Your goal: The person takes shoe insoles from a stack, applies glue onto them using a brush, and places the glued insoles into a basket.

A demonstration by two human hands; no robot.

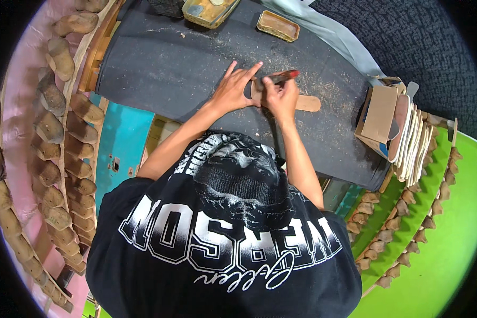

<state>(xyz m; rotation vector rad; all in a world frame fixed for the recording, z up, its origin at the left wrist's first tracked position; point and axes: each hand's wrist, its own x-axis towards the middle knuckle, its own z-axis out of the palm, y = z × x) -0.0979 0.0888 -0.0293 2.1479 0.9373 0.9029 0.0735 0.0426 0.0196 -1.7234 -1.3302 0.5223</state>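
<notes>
A tan, sole-shaped piece (308, 103) lies flat on the dark table cloth, its narrower end pointing right. My left hand (229, 90) rests at its left end with fingers spread, the thumb and forefinger apart beside the edge. Over the middle of the piece, my right hand (282, 99) is closed round a slim dark hand tool with a red end (284, 76). The tool slants up to the right. Its working edge and the part of the sole beneath my right hand are hidden.
Shavings dot the cloth-covered table (159, 63). Two shallow trays, one yellowish (211, 21) and one brown (278, 26), sit at the far side. A cardboard box (379, 114) with stacked soles (416, 143) stands right. Shoe lasts (50, 130) line racks on both sides.
</notes>
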